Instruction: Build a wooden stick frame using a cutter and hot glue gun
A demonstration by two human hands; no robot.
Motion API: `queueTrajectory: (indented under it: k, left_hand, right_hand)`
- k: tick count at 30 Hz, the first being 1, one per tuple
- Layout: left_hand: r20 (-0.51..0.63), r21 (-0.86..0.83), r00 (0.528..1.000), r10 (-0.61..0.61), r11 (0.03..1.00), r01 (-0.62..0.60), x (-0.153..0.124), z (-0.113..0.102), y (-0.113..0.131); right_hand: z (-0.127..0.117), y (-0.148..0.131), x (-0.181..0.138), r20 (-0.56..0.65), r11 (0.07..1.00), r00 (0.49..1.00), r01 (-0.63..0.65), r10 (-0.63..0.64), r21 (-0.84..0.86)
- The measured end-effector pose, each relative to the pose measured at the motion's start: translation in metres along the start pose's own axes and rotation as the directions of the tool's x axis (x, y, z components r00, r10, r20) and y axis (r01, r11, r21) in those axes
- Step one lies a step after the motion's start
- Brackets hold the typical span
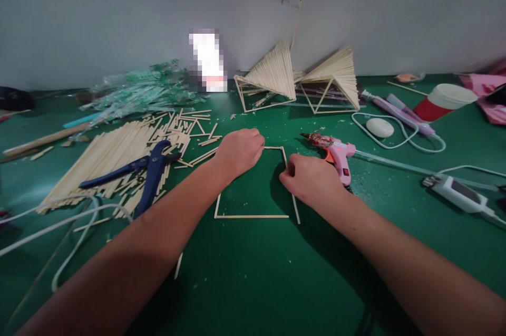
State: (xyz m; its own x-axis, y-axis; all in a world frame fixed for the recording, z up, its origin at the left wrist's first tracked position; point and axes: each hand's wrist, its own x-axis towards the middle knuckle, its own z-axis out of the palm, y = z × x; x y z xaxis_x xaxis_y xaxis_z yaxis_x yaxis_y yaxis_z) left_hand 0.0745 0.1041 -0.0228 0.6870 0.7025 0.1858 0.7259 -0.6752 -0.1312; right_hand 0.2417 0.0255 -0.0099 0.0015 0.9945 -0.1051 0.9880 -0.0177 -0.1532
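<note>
Thin wooden sticks form a four-sided frame [253,217] lying on the green table. Its lower right corner shows a small gap between the bottom stick and the right-hand stick [296,208]. Over the frame's top left part, my left hand [241,152] is closed, fingers down on the top stick, the fingertips partly hidden. My right hand [310,176] pinches the right-hand stick partway along its length. Just beyond my right hand lies a pink hot glue gun [340,156], a clear glue stick trailing from its back.
Left lie a pile of sticks [106,159], blue-handled cutters [152,172] and white cables. Crumpled plastic wrappers [138,90] sit behind. Two stick structures [272,75] stand by the wall, near a glowing pixelated shape [208,59]. A red-white paper cup [445,102] and grey-white device [458,193] are right.
</note>
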Motion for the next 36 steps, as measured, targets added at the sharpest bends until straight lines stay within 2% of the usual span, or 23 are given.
queueTrajectory:
  k: [6,14,36]
  left_hand:
    - [-0.009,0.001,1.000,0.002,1.000,-0.002,-0.0003,0.0007,-0.0003]
    - [-0.012,0.012,1.000,0.014,1.000,-0.014,-0.0001,0.0020,-0.0012]
    - [0.001,0.001,1.000,-0.012,1.000,0.012,-0.0004,0.0022,0.0007]
  right_hand:
    - [-0.0002,0.0030,0.0002,-0.021,0.999,0.999,0.034,-0.034,-0.020]
    - [-0.0026,0.0089,-0.0003,-0.108,0.996,0.990,0.093,-0.094,-0.013]
    - [0.0023,0.0064,-0.0003,-0.080,0.993,0.992,0.096,-0.101,-0.061]
